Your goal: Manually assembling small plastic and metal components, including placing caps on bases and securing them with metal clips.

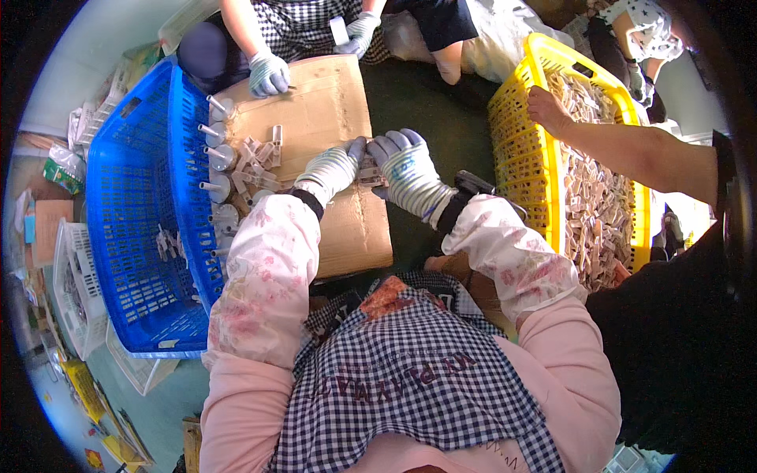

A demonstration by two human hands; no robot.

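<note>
My left hand [332, 168] and my right hand [408, 163], both in striped knit gloves with grey-blue fingertips, meet above a flat cardboard sheet [339, 240]. Between them is a small whitish plastic piece [368, 172], partly covered by my fingers; its exact kind is too small to tell. Both hands are closed at the fingertips around it. To the left on the cardboard lies a loose pile of white plastic pieces [256, 162]. Along the cardboard's left edge stand several round, pale parts with stems [223, 156].
A blue basket [134, 276] at left holds a few small pieces. A yellow basket [558, 169] at right is heaped with plastic pieces; a person's bare hand [550, 110] rests on its rim. Across the cardboard, another person's gloved hands [270, 75] work, one with a white piece [339, 31].
</note>
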